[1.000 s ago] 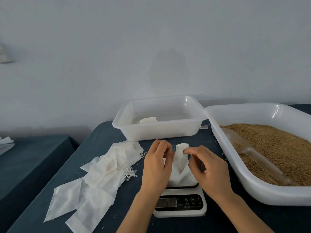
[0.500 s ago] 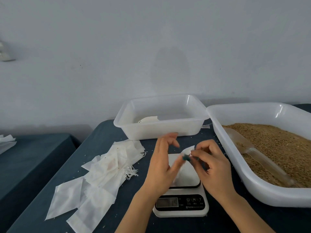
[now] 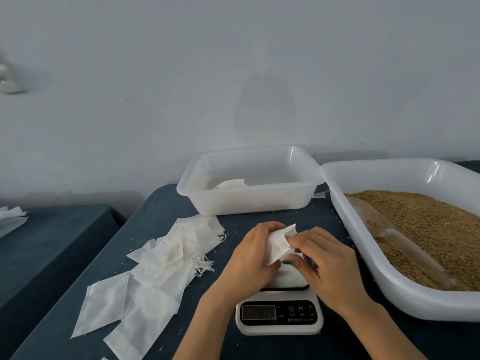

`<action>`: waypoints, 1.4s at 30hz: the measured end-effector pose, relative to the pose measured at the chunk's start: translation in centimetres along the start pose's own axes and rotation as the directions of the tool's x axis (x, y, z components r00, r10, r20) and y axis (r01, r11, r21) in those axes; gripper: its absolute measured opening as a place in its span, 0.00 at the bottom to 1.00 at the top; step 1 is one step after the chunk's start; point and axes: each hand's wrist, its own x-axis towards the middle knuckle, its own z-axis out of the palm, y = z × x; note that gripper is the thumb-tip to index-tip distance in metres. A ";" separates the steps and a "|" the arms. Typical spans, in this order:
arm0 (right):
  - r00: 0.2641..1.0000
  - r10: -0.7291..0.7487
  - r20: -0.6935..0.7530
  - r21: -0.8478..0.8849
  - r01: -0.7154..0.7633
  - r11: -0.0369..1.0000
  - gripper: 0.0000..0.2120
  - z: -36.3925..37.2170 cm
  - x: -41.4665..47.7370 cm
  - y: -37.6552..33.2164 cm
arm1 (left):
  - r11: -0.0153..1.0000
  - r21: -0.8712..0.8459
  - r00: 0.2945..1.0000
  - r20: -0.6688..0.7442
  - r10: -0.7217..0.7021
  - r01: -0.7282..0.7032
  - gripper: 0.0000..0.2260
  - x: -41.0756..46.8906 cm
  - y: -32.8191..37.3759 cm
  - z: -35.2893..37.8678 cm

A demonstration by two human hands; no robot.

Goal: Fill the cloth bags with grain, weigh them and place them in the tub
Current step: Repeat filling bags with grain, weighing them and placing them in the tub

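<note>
1. The left hand (image 3: 249, 258) and right hand (image 3: 330, 268) meet over the far end of a small white digital kitchen scale (image 3: 279, 318) near the front of the worktop (image 3: 161, 211), which has a dark blue cover.
2. Both hands hold one white cloth bag (image 3: 278, 242) between them, above the scale's platform. Whether it touches the platform cannot be told.
3. The left fingers (image 3: 270, 226) are curled round the bag's left side. The right fingers (image 3: 298, 236) are bent and pinch its right edge.
4. The scale's display faces the person, and its digits are too faint to read.
5. Behind the hands stands a small translucent plastic tub (image 3: 246, 203). One cloth bag lies inside it (image 3: 231, 183), toward its left end.
6. To the right is a larger white tub (image 3: 405, 305) that holds brown grain (image 3: 428, 222). A clear plastic scoop (image 3: 389, 232) lies on the grain, along the tub's near wall.
7. Left of the scale, a loose pile of flat empty drawstring bags (image 3: 161, 261) is spread across the worktop. Stray grains are scattered around it.
8. Further left is a second table (image 3: 52, 242) with a dark cover, which carries white sheets (image 3: 10, 216) at the frame's edge.
</note>
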 end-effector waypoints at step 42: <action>0.249 0.871 0.423 -0.881 -0.113 0.459 0.16 -10.8 5.5 9.5 | 0.981 0.083 0.981 -0.097 -0.166 0.174 0.14 0.6 -1.9 -0.2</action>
